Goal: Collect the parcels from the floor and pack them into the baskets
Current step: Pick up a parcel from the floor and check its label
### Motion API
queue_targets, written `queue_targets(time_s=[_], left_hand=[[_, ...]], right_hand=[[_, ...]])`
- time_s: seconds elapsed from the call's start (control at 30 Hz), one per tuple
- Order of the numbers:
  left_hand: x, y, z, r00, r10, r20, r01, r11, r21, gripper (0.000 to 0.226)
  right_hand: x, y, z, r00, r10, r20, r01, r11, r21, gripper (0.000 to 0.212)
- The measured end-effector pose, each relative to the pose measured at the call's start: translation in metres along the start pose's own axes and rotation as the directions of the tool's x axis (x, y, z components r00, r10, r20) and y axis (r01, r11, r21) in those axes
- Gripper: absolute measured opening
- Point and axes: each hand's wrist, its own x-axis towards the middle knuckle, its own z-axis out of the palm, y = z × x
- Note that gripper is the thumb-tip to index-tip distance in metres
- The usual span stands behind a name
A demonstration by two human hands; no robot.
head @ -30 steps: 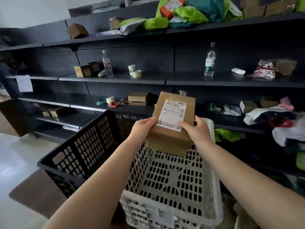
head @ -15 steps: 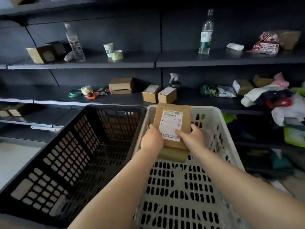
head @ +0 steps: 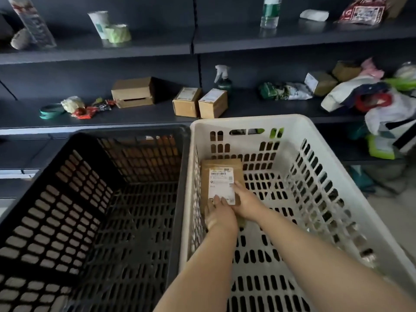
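Note:
A brown cardboard parcel [head: 221, 174] with a white shipping label lies low inside the white basket [head: 315, 176], against its left wall near the far corner. My left hand [head: 219, 213] holds the parcel's near end, fingers over the label's bottom edge. My right hand [head: 244, 200] grips the parcel's right near corner, thumb on the label. Both forearms reach down into the white basket. The black basket [head: 67, 199] stands directly to the left, touching the white one, with nothing visible inside.
Dark shelving [head: 193, 48] runs behind the baskets. On the shelf just beyond sit two small boxes [head: 199, 102], a larger box [head: 132, 92], a spray bottle [head: 222, 77] and wrappers. Bags and soft parcels [head: 382, 102] pile at right. Bottles and cups stand on the upper shelf.
Both hands have lowered the parcel from above the rim down into the white basket, toward its left wall. My head has tilted downward and moved closer.

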Motion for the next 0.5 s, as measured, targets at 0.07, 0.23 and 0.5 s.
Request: queue_targets(time_s=[0.07, 0.23, 0.5], left_hand=[[-0.004, 0.002, -0.005, 1.000, -0.019, 0.010, 0.020, 0.998, -0.063, 0.062], [-0.034, 0.004, -0.044, 0.993, 0.043, -0.110, -0.068, 0.970, -0.233, 0.033], [-0.105, 0.072, -0.116, 0.871, 0.271, -0.409, -0.419, 0.844, -0.334, 0.028]], right_hand=[[-0.002, -0.005, 0.001, 0.999, 0.039, -0.026, -0.042, 0.993, -0.113, 0.050], [-0.031, -0.029, -0.026, 0.985, 0.133, -0.110, -0.164, 0.923, -0.349, 0.019], [-0.126, -0.062, -0.152, 0.930, -0.025, -0.367, -0.144, 0.893, -0.427, 0.032]])
